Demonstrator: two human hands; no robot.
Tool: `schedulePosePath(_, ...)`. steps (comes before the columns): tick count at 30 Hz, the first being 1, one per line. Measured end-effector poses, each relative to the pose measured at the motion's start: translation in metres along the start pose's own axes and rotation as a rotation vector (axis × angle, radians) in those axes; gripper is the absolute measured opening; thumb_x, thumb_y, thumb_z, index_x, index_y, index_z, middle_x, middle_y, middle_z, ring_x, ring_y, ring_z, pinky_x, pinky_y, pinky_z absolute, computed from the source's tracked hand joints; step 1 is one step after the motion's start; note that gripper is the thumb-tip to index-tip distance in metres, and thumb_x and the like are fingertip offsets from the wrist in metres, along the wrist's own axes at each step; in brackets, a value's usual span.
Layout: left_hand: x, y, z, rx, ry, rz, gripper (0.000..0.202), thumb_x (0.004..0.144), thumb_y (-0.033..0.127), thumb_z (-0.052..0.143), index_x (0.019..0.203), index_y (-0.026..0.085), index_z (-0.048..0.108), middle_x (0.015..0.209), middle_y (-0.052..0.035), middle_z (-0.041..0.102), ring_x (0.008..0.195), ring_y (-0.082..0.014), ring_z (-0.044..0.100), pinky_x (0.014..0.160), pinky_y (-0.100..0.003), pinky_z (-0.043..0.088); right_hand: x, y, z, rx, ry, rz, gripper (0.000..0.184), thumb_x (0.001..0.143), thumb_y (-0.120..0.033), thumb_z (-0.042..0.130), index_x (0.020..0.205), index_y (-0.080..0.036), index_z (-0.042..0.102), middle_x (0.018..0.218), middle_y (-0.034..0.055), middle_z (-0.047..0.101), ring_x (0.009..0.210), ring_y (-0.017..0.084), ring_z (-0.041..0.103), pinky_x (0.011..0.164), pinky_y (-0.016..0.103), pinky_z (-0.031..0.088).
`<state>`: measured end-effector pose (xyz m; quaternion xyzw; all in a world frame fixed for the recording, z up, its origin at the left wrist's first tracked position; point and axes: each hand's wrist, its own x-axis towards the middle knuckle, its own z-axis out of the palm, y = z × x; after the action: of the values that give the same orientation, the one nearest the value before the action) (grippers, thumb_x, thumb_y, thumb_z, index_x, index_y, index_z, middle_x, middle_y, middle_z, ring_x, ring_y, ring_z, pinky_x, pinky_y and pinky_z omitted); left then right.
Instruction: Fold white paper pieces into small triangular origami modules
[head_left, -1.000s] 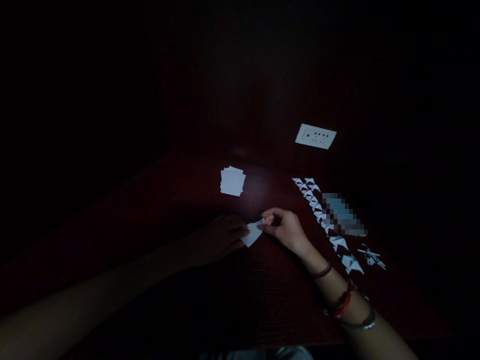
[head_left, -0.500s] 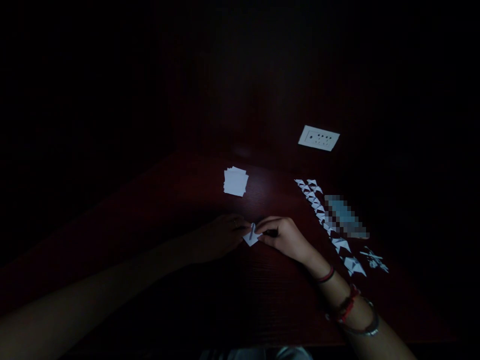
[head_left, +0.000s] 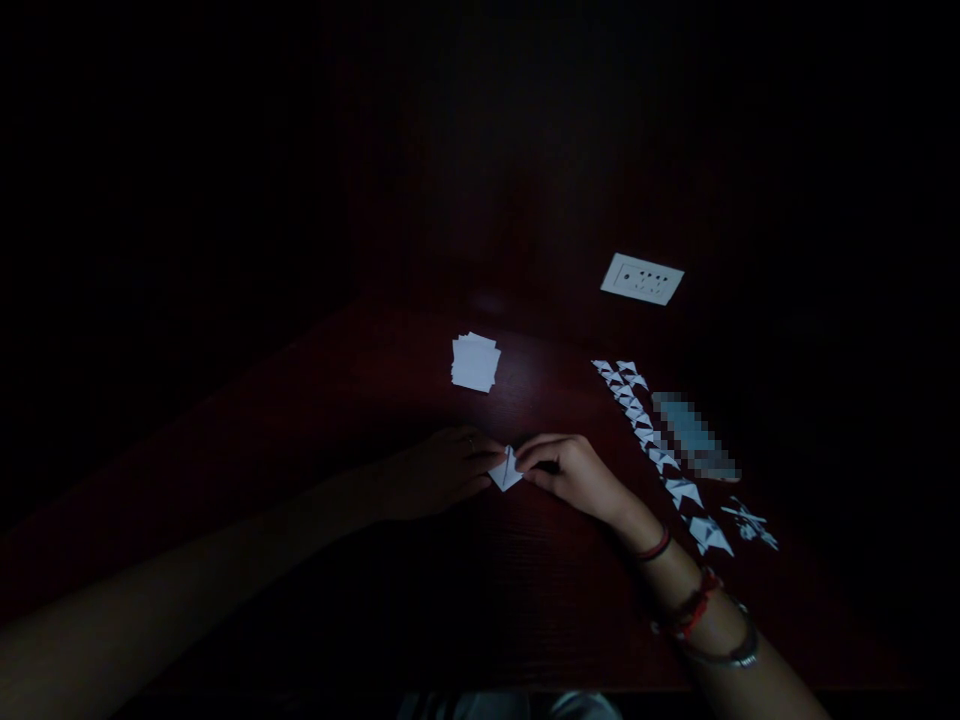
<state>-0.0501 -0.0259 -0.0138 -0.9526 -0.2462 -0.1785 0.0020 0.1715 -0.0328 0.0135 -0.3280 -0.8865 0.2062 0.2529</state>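
Note:
A small white piece of folded paper lies on the dark red table, one corner pointing toward me and a crease line down its middle. My left hand, in deep shadow with a ring on one finger, has its fingertips closed on the paper's left side. From the right, my right hand pinches the paper's other edge between thumb and fingers. Bracelets circle the right wrist and forearm. The fingers cover both side corners of the paper.
Beyond my hands lies a stack of white paper squares. Folded white paper pieces run in a line at the right, beside a blurred-out flat object and a pile of thin paper strips. A socket plate is on the wall behind.
The raised flaps of the paper now lie flatter, and the dark gap in its middle has narrowed to a thin line. The view has shifted slightly; both hands stay at the paper.

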Motion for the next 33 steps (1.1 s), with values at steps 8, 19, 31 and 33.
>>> schedulePosePath(8, 0.001, -0.003, 0.004, -0.022, 0.006, -0.038, 0.036, 0.09, 0.031, 0.036, 0.123, 0.018, 0.039, 0.12, -0.0061, 0.047, 0.108, -0.0195, 0.041, 0.092, -0.035, 0.031, 0.001, -0.001, -0.002, -0.06, -0.068, -0.063, 0.017, 0.077, -0.007, 0.049, 0.079, -0.016, 0.063, 0.091, 0.0041, 0.061, 0.083, 0.012, 0.058, 0.078, 0.024, 0.045)
schedulePosePath(19, -0.006, 0.002, -0.005, -0.015, -0.045, -0.025, 0.044, 0.087, 0.039, 0.04, 0.126, 0.02, 0.034, 0.127, -0.0064, 0.043, 0.115, -0.0213, 0.037, 0.094, -0.035, 0.028, 0.0, 0.0, -0.002, -0.121, -0.088, -0.114, 0.022, 0.078, -0.006, 0.048, 0.084, -0.017, 0.065, 0.095, 0.0053, 0.061, 0.086, 0.012, 0.058, 0.079, 0.025, 0.045)
schedulePosePath(31, 0.001, 0.003, -0.015, 0.008, -0.032, 0.102, 0.026, 0.087, 0.032, 0.044, 0.109, 0.021, 0.053, 0.114, -0.0042, 0.053, 0.107, -0.0191, 0.044, 0.091, -0.033, 0.032, -0.001, 0.0, -0.002, -0.111, -0.114, -0.121, 0.027, 0.077, -0.003, 0.046, 0.089, -0.018, 0.065, 0.098, 0.0045, 0.059, 0.088, 0.012, 0.056, 0.081, 0.024, 0.045)
schedulePosePath(33, 0.003, 0.002, -0.015, -0.01, -0.017, 0.09, 0.024, 0.087, 0.032, 0.043, 0.106, 0.021, 0.055, 0.11, -0.0037, 0.056, 0.105, -0.0184, 0.046, 0.09, -0.032, 0.034, -0.001, 0.002, -0.003, -0.111, -0.126, -0.115, 0.028, 0.077, -0.003, 0.046, 0.09, -0.019, 0.065, 0.099, 0.0046, 0.059, 0.09, 0.012, 0.056, 0.081, 0.024, 0.045)
